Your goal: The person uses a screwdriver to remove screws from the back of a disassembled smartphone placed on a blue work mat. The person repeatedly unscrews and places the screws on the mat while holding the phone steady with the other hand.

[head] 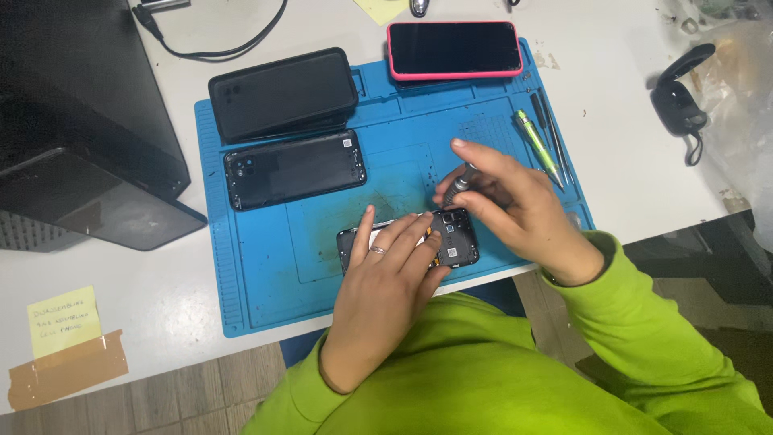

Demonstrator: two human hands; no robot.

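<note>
On blue repair mat [266,290], near its front edge: opened phone [451,242] is worked on with a screwdriver [460,184].

Phone is pinned flat by left hand [385,278], fingers spread loosely over its open back; screwdriver is pinched by right hand [515,205], fingers clamped on the grip, tip down at the camera corner. Phone is judged light, stiff and fragile with internals exposed; best held by the frame edges. Two dark back covers [294,167] and a pink-cased phone [453,50] are laid well apart.

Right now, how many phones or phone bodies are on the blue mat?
4: the opened phone under the left hand and right hand, a black back shell, a black-cased phone, a pink-cased phone. Others may be hidden.
</note>
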